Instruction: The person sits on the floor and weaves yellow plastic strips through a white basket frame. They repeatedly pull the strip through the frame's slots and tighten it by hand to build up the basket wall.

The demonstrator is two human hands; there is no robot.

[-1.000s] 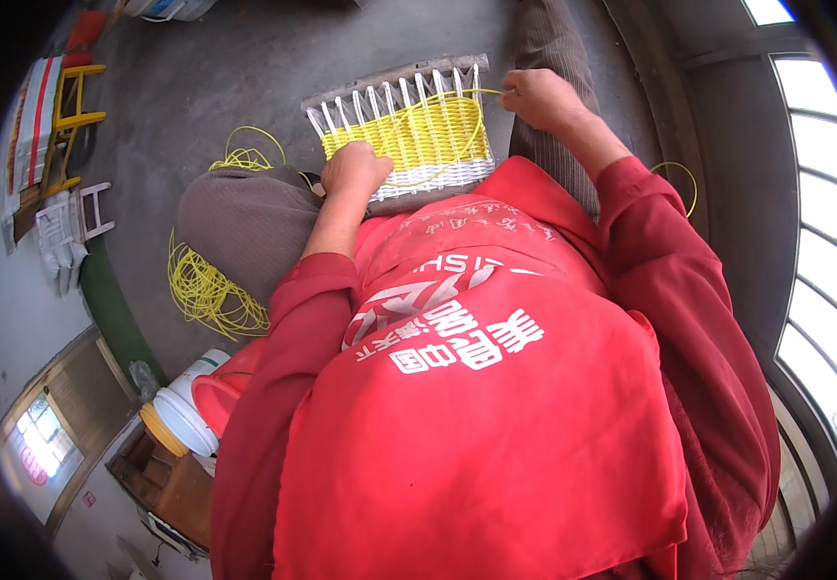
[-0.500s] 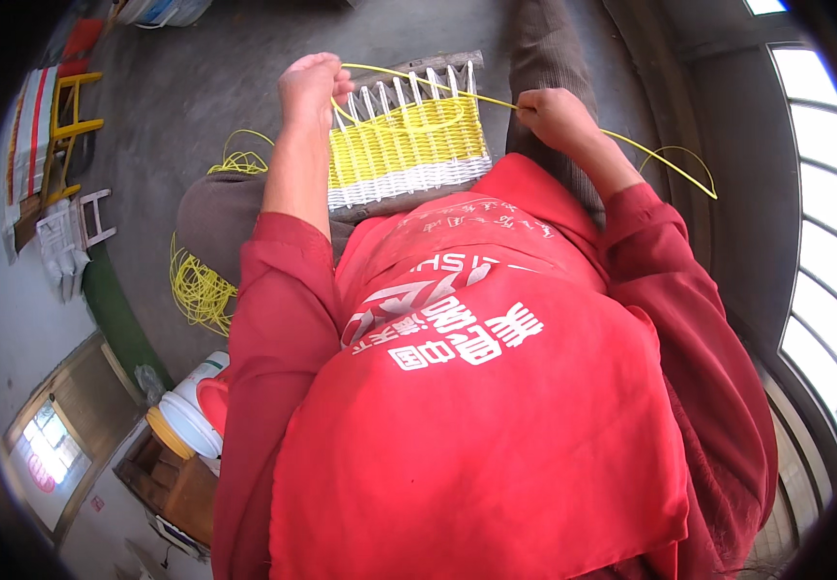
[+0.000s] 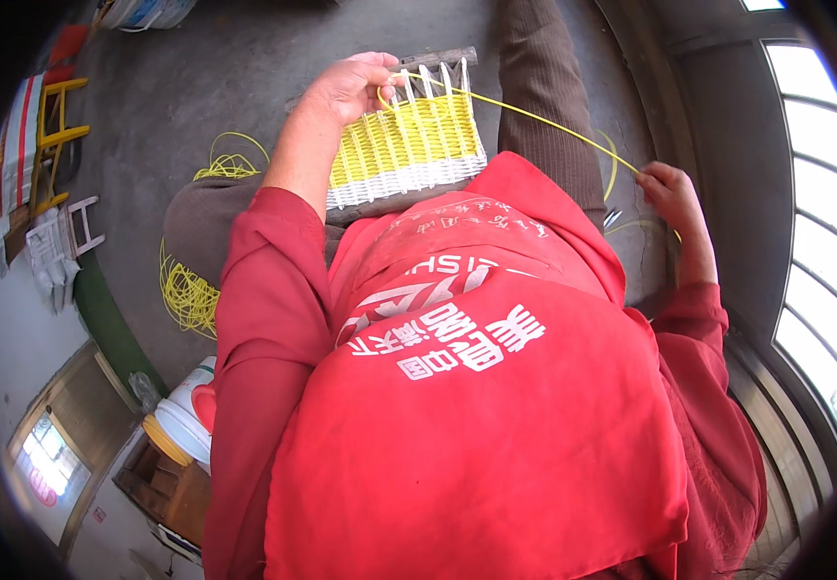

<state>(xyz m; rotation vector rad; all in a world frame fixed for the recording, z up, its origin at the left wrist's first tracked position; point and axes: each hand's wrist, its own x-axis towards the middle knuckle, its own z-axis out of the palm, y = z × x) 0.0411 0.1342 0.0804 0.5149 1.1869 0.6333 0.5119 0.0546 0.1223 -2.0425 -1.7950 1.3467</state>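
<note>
On my lap lies a woven panel (image 3: 404, 145), yellow in its upper part and white along its near edge, with white uprights standing free at the far side. A thin yellow strand (image 3: 544, 118) runs from those uprights out to the right. My left hand (image 3: 352, 87) is at the panel's far left corner, fingers curled and pinching the strand where it makes a small loop. Out to the right, past my knee, my right hand (image 3: 672, 191) is closed on the strand, which is drawn fairly straight between both hands. Its loose end trails near the right hand.
A grey board (image 3: 457, 57) shows beyond the panel's far edge. Yellow strand coils (image 3: 189, 295) hang by my left leg. Further left are a yellow metal frame (image 3: 56, 135) and a small white stool (image 3: 87, 224). A small shiny pointed thing (image 3: 613, 217) is beside my right leg.
My right hand has moved right and nearer to me, pulling the strand along. My left hand has shifted right to the panel's corner, and the wide loop over the weave has shrunk.
</note>
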